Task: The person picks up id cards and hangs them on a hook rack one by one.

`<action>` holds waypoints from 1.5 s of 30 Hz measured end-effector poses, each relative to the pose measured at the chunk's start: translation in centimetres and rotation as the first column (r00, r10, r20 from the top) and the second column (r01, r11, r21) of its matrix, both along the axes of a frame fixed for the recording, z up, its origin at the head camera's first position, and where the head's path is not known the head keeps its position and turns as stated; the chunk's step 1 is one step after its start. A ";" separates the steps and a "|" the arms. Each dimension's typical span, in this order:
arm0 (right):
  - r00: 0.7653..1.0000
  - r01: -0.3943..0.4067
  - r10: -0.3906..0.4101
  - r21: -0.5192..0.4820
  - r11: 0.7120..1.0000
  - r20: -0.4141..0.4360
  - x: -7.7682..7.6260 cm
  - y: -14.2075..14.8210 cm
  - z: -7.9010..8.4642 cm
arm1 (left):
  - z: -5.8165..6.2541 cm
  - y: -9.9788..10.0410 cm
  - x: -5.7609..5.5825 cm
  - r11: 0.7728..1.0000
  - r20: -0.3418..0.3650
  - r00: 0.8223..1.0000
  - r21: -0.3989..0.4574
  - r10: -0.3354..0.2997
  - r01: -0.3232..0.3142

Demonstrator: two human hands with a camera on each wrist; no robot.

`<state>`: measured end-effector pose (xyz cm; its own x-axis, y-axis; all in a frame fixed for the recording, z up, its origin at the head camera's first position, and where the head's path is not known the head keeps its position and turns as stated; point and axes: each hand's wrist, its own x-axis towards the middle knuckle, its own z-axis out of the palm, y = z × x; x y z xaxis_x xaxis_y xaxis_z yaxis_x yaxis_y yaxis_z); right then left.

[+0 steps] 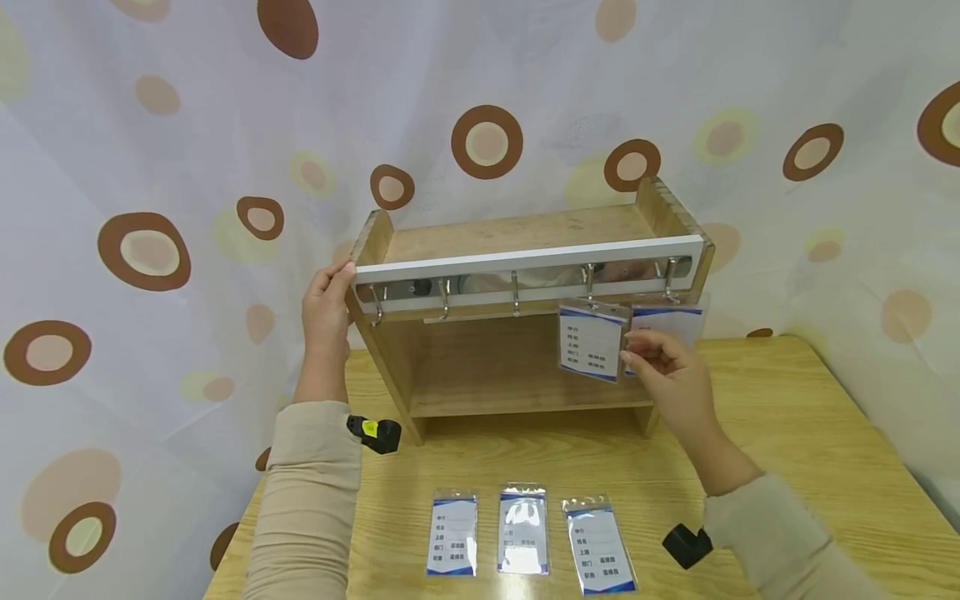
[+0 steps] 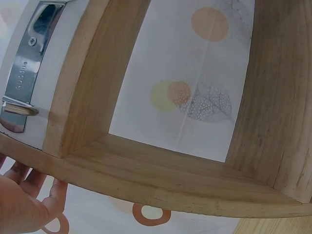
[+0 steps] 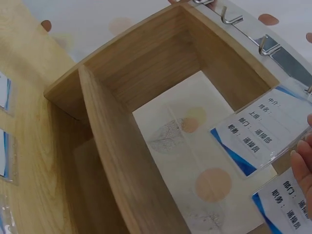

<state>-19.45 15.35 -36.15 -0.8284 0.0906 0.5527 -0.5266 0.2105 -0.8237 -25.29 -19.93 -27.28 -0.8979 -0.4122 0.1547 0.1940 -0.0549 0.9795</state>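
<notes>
A wooden shelf (image 1: 525,392) stands against the patterned backdrop, with a white hook rail (image 1: 480,262) along its upper front. My left hand (image 1: 327,312) grips the shelf's left side near the top corner; in the left wrist view its fingers bend against the side board (image 2: 146,190). With thumb and forefinger, my right hand (image 1: 671,375) pinches the right edge of a clear badge holder (image 1: 591,342) with a white and blue card. That badge hangs slightly tilted below the fourth hook (image 1: 589,279). Partly behind my right fingers, another badge holder (image 1: 675,321) hangs under the rightmost hook (image 1: 670,275).
Three more badge holders lie on the wooden table in front of the shelf: a left one (image 1: 452,533), a middle one (image 1: 523,533) and a right one (image 1: 600,546). The three hooks on the left, such as the middle hook (image 1: 515,292), carry nothing.
</notes>
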 end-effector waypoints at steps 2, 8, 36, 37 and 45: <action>1.000 -0.015 0.015 0.004 1.000 0.024 0.1 -0.1 -0.5 | 0.0 0.0 0.0 1.000 0.002 1.000 -0.001 0.001 -0.001; 0.995 -0.040 0.037 0.032 0.999 0.093 0.5 -0.4 -2.0 | -0.1 0.0 0.0 1.000 0.005 1.000 -0.014 0.006 -0.006; 0.883 -0.219 0.149 0.110 0.969 0.446 1.8 -0.6 -9.9 | 0.1 0.0 0.0 1.000 0.002 1.000 -0.026 0.011 -0.011; 0.877 -0.220 0.146 0.112 0.969 0.458 1.8 -0.6 -10.1 | 0.1 0.0 0.1 1.000 0.003 1.000 -0.022 0.010 -0.010; 0.838 -0.264 0.203 0.051 0.963 0.507 1.7 -0.5 -12.0 | 0.0 0.1 0.1 1.000 0.005 1.000 -0.006 0.005 -0.005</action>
